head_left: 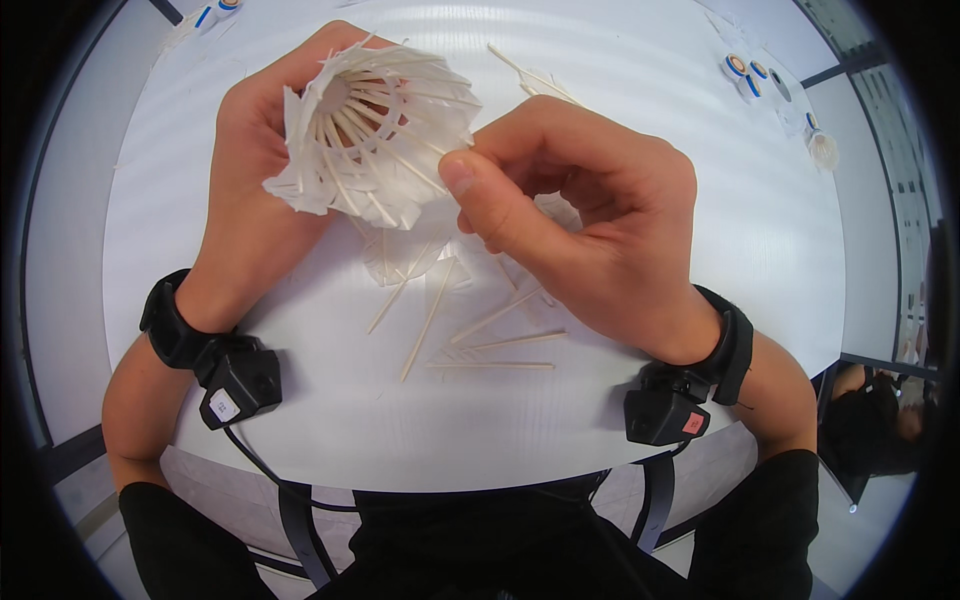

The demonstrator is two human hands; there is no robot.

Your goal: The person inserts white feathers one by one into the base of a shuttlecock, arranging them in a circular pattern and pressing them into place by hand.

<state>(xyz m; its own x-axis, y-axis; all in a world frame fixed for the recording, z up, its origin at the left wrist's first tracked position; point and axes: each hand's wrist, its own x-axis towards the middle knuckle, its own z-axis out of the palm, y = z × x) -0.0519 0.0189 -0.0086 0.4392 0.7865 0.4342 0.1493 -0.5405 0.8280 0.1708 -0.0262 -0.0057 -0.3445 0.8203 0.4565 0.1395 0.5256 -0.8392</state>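
Note:
A white feather shuttlecock with ragged feathers is held above the table, its open skirt turned toward me. My left hand is closed round its far left side; some fingers are hidden behind the skirt. With thumb and forefinger together, my right hand pinches the right edge of the skirt at a feather. Below the hands lie several loose feather shafts and scraps of white feather on the white table.
More shafts lie farther back. Small round items with orange tops and blue-white sides stand at the far right, near another shuttlecock. Black devices with cables are strapped to both wrists. A person in black is at the right.

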